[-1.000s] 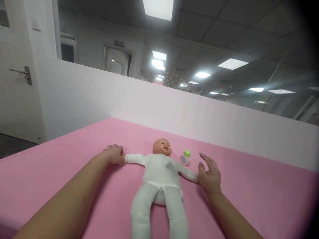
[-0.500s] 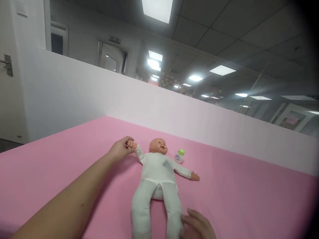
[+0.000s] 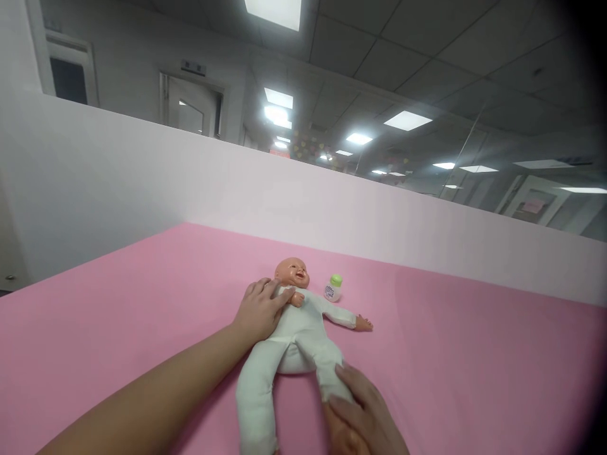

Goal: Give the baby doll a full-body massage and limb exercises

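Note:
A bald baby doll in white clothing (image 3: pixel 301 322) lies face up on the pink surface (image 3: pixel 436 373). My left hand (image 3: pixel 260 309) is wrapped over one doll arm at the left shoulder. That arm is folded, with its small fist (image 3: pixel 297 299) on the chest beside my fingertips; most of its sleeve is hidden under my hand. At the lower right, my right hand (image 3: pixel 363 404) grips the doll's lower leg, its fingers on the white cloth near the foot. The doll's other arm (image 3: pixel 341 315) stretches out to the right.
A small clear bottle with a green cap (image 3: pixel 333 289) stands right of the doll's head. Behind the pink surface runs a low white wall (image 3: pixel 303 196). Doors, glass panels and ceiling lights show beyond it.
My left hand has moved right, folding the doll's arm from outstretched onto its chest. My right hand has come up and closed round the leg. The camera view has shifted slightly.

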